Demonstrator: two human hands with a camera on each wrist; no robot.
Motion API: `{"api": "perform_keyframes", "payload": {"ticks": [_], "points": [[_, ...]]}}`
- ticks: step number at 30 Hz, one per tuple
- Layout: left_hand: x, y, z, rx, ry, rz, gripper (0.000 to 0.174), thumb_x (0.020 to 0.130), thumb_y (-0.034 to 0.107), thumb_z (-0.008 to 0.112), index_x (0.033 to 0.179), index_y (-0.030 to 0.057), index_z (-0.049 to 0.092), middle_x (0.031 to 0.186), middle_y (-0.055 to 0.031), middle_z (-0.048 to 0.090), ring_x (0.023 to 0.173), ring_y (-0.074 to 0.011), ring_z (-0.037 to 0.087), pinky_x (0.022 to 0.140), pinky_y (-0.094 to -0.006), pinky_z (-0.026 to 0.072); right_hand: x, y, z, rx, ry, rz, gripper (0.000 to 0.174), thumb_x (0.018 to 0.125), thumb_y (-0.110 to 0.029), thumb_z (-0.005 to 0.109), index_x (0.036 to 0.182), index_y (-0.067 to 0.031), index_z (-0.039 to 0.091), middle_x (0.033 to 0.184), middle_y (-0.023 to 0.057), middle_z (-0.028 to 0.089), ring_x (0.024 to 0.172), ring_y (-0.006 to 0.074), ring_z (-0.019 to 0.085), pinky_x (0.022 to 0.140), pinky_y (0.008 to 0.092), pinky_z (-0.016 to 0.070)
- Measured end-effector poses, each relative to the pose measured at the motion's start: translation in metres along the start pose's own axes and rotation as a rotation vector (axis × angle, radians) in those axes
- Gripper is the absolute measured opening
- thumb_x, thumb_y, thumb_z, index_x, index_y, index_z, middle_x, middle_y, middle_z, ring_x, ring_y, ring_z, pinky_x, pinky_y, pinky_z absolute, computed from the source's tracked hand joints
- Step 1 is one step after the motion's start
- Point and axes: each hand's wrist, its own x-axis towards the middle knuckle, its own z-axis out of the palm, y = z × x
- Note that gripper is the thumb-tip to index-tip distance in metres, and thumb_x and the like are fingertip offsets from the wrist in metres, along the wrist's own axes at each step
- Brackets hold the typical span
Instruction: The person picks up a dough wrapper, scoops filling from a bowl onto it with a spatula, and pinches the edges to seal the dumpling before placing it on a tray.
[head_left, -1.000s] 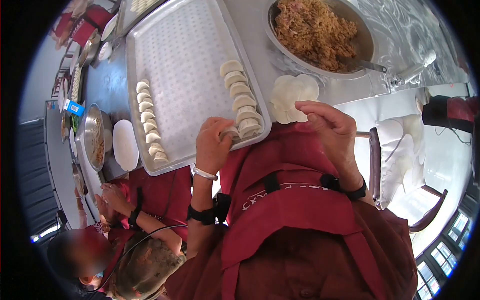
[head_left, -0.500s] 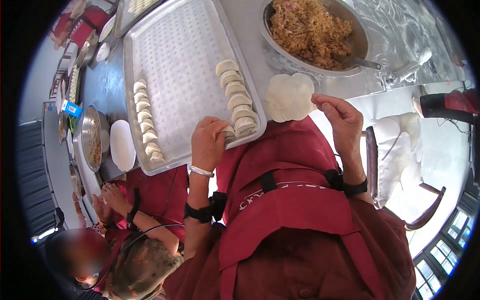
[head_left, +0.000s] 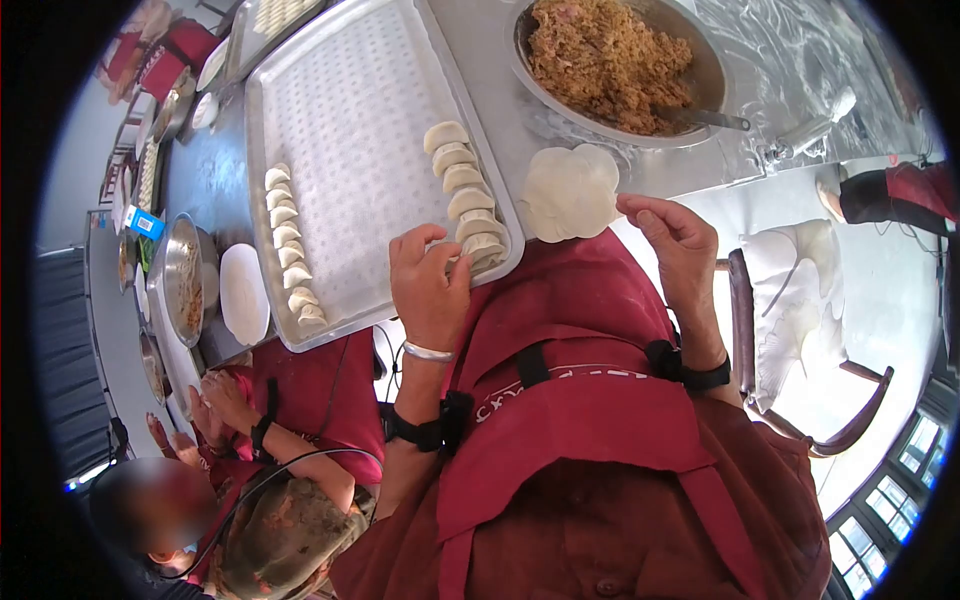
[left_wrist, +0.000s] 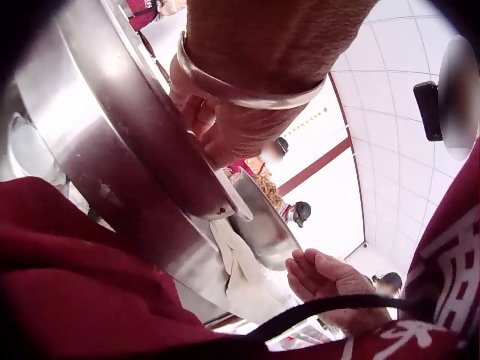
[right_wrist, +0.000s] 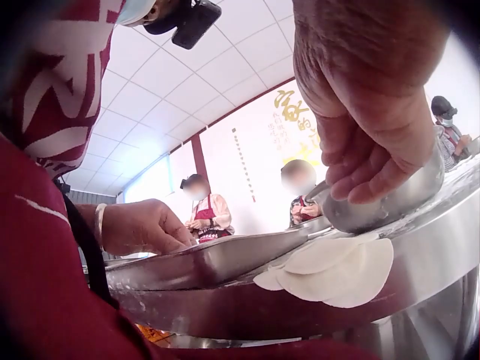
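My left hand is at the near right corner of a metal tray, fingers bent down beside the closest dumpling of the right-hand row. A small pale bit shows by its fingertips in the right wrist view; I cannot tell whether the fingers still pinch a dumpling. At the right edge of a fanned stack of round dough wrappers, my right hand hovers with loosely bent fingers. The right wrist view has it above the wrappers, holding nothing.
Beyond the wrappers stands a metal bowl of brown filling with a utensil handle sticking out. Another row of dumplings lines the tray's left side. A person works at my left. A chair stands right.
The dumpling seen between my left fingers earlier is out of sight there now, and that hand has turned and shifted right. My right hand has drawn back from over the wrappers to their edge.
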Motion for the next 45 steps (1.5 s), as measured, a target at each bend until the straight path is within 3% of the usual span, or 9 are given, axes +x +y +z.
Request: {"api": "perform_keyframes", "payload": {"ticks": [9,24,30,36,39,40,43,44,45], "points": [[0.012,0.006,0.002,0.095,-0.080,-0.007,0.010,0.067,0.003,0.076,0.073,0.0030,0.068,0.098,-0.0080,0.062,0.091,-0.0290,0.054,0.079,-0.0397,0.0460,0.002,-0.001,0.002,0.006,0.006,0.006,0.018,0.095,-0.001,0.060,0.109,0.0026,0.070,0.106,0.0117,0.072,0.101,0.0167,0.067,0.090,0.0269,0.0528],[0.017,0.012,-0.001,0.185,-0.196,-0.041,0.010,0.065,0.003,0.076,0.070,0.0031,0.069,0.096,-0.0086,0.061,0.093,-0.0307,0.055,0.082,-0.0398,0.0472,-0.003,-0.002,-0.004,0.032,0.029,-0.006,0.018,0.094,-0.001,0.060,0.108,0.0023,0.070,0.105,0.0114,0.072,0.099,0.0162,0.067,0.088,0.0271,0.0536],[0.015,0.010,0.004,0.213,-0.172,0.058,0.006,0.068,0.002,0.073,0.068,0.0023,0.066,0.094,-0.0072,0.059,0.090,-0.0296,0.054,0.078,-0.0402,0.0473,-0.008,-0.002,-0.009,0.033,0.048,-0.033,0.017,0.093,-0.001,0.061,0.106,0.0024,0.071,0.103,0.0103,0.073,0.096,0.0141,0.067,0.085,0.0257,0.0532],[0.010,0.007,0.009,0.231,-0.127,0.079,0.004,0.070,0.002,0.070,0.072,0.0016,0.068,0.097,-0.0070,0.060,0.092,-0.0298,0.053,0.079,-0.0399,0.0472,-0.011,0.005,-0.008,-0.009,0.064,-0.073,0.018,0.092,-0.005,0.063,0.106,0.0002,0.072,0.101,0.0081,0.073,0.090,0.0120,0.067,0.081,0.0250,0.0526],[0.005,0.008,0.006,0.265,-0.077,0.071,0.011,0.071,0.003,0.072,0.082,0.0007,0.069,0.102,-0.0081,0.061,0.095,-0.0298,0.054,0.082,-0.0404,0.0474,-0.003,0.015,0.001,-0.129,0.058,-0.128,0.018,0.090,-0.005,0.065,0.106,-0.0011,0.072,0.101,0.0089,0.074,0.090,0.0127,0.068,0.081,0.0258,0.0524],[0.003,0.012,0.003,0.248,-0.035,0.066,0.014,0.071,0.003,0.072,0.084,0.0005,0.069,0.104,-0.0088,0.061,0.095,-0.0301,0.054,0.082,-0.0407,0.0475,0.004,0.027,0.007,-0.134,0.074,-0.191,0.017,0.086,-0.006,0.068,0.102,-0.0023,0.073,0.103,0.0113,0.073,0.094,0.0200,0.069,0.084,0.0309,0.0532],[-0.008,0.028,-0.006,0.190,0.067,0.070,0.021,0.073,0.004,0.073,0.093,0.0002,0.069,0.109,-0.0112,0.062,0.098,-0.0304,0.055,0.085,-0.0407,0.0480,0.025,0.049,0.023,-0.395,0.120,-0.494,0.016,0.082,-0.007,0.071,0.097,-0.0021,0.073,0.105,0.0136,0.072,0.101,0.0285,0.067,0.089,0.0382,0.0528],[-0.014,0.031,-0.008,0.167,0.088,0.087,0.024,0.074,0.004,0.073,0.097,0.0003,0.069,0.111,-0.0122,0.061,0.099,-0.0300,0.055,0.085,-0.0403,0.0483,0.030,0.051,0.028,-0.413,0.090,-0.510,0.019,0.077,-0.008,0.073,0.096,-0.0026,0.071,0.108,0.0150,0.070,0.109,0.0345,0.062,0.093,0.0435,0.0504],[-0.018,0.035,-0.010,0.145,0.109,0.103,0.026,0.075,0.004,0.073,0.100,0.0004,0.069,0.113,-0.0131,0.061,0.100,-0.0297,0.056,0.086,-0.0399,0.0487,0.035,0.054,0.034,-0.448,0.087,-0.543,0.020,0.077,-0.008,0.073,0.097,-0.0027,0.071,0.109,0.0152,0.070,0.111,0.0352,0.061,0.094,0.0437,0.0498]]}}
